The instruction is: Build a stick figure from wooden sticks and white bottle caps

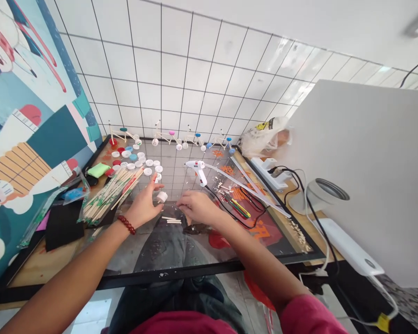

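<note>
My left hand (pixel 144 204), a red bead bracelet at its wrist, reaches over the glass-topped table (pixel 167 260) and pinches a small white bottle cap (pixel 162 196) between thumb and fingers. My right hand (pixel 195 207) lies just to the right with its fingers curled down onto the glass, closed on something I cannot make out. Two short cut wooden sticks (pixel 170 219) lie on the glass between the hands.
A bundle of wooden sticks (pixel 107 195) and several loose bottle caps (pixel 135 160) lie at the left. A white glue gun (pixel 198 170) stands behind the hands, its black cable running right. Small stick bicycles (pixel 167 137) line the tiled wall. Power strip (pixel 270 169) at right.
</note>
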Motion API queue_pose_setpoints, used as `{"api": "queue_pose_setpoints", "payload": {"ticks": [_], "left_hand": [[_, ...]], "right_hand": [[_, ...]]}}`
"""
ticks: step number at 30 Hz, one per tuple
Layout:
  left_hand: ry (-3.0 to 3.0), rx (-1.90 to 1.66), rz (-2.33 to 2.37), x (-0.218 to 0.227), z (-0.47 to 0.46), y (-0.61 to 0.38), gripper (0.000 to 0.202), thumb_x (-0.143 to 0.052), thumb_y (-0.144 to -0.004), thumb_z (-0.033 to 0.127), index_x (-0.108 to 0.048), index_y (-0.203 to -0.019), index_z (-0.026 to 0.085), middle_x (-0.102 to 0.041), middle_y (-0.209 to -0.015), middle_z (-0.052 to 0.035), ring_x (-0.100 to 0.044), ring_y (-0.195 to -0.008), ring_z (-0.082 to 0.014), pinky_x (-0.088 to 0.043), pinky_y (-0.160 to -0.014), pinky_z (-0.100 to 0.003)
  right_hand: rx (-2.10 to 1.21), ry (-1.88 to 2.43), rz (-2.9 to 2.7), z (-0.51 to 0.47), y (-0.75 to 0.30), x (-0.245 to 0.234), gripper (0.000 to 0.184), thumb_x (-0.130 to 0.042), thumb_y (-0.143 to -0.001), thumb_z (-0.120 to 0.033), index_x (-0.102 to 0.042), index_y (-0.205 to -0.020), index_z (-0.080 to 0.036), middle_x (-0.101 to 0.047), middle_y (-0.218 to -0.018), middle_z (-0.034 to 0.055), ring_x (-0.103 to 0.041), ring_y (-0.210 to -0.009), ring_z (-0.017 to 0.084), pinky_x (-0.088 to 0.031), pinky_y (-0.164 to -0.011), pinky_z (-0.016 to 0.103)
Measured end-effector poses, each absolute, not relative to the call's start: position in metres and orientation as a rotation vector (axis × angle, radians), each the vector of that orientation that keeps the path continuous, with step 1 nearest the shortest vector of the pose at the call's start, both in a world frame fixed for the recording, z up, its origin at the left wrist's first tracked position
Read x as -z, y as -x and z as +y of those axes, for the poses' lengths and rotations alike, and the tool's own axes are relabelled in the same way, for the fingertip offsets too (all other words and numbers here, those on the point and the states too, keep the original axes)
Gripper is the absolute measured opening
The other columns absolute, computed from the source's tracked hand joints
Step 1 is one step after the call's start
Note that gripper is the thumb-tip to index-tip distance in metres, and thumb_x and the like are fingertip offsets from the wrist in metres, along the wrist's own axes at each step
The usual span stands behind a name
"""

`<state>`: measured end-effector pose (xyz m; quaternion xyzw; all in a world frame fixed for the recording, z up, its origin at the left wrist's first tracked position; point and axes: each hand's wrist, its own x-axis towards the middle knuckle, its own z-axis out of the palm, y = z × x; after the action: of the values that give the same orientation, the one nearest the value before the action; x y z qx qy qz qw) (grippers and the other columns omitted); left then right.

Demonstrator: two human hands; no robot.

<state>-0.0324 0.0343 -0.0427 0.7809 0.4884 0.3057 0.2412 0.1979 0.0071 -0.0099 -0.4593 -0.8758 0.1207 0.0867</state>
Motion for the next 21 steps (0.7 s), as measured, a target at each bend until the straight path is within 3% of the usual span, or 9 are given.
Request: {"api": "queue_pose_setpoints", "payload": {"ticks": [7,11,16,21], "left_hand": [[-2.149,-0.761,1.248,0.040,0.036,0.037,0.114,-0.069,-0.075,0.020,0.001,-0.164,0.020,-0.053,-0.153,-0.0176,-0.050,-0.143,-0.0315,-0.042,-0.114,-0.047],[-2.132,-0.711,1.233,0.036,0.036,0.041,0.116,-0.070,-0.075,0.019,0.003,-0.164,0.021,-0.049,-0.156,-0.0187,-0.054,-0.139,-0.0323,-0.044,-0.111,-0.048],[-2.039,-0.704,1.315,0.035,0.036,0.039,0.112,-0.072,-0.079,0.028,0.000,-0.164,0.019,-0.055,-0.149,-0.0192,-0.051,-0.141,-0.0335,-0.040,-0.113,-0.050],[-2.024,-0.770,1.401,0.048,0.037,0.034,0.108,-0.071,-0.082,0.034,-0.001,-0.163,0.017,-0.065,-0.132,-0.0165,-0.060,-0.126,-0.0309,-0.044,-0.107,-0.050]], "right_hand": [[-0.315,1.535,-2.534,0.027,-0.199,0.013,0.025,-0.058,-0.094,-0.010,-0.079,-0.105,-0.019,-0.075,-0.108,0.0082,-0.069,-0.101,0.021,-0.047,-0.082,0.027],[-0.327,1.551,-2.415,0.023,-0.206,0.014,0.024,-0.059,-0.094,-0.011,-0.077,-0.107,-0.020,-0.075,-0.108,0.0064,-0.069,-0.100,0.019,-0.046,-0.082,0.026],[-0.405,1.433,-2.329,0.020,-0.207,0.029,0.016,-0.064,-0.093,-0.012,-0.077,-0.098,-0.020,-0.075,-0.092,0.0042,-0.067,-0.088,0.017,-0.043,-0.075,0.025],[-0.473,1.369,-2.343,0.013,-0.208,0.036,0.014,-0.066,-0.093,-0.015,-0.078,-0.098,-0.020,-0.075,-0.093,0.0039,-0.067,-0.085,0.016,-0.041,-0.073,0.026]]}}
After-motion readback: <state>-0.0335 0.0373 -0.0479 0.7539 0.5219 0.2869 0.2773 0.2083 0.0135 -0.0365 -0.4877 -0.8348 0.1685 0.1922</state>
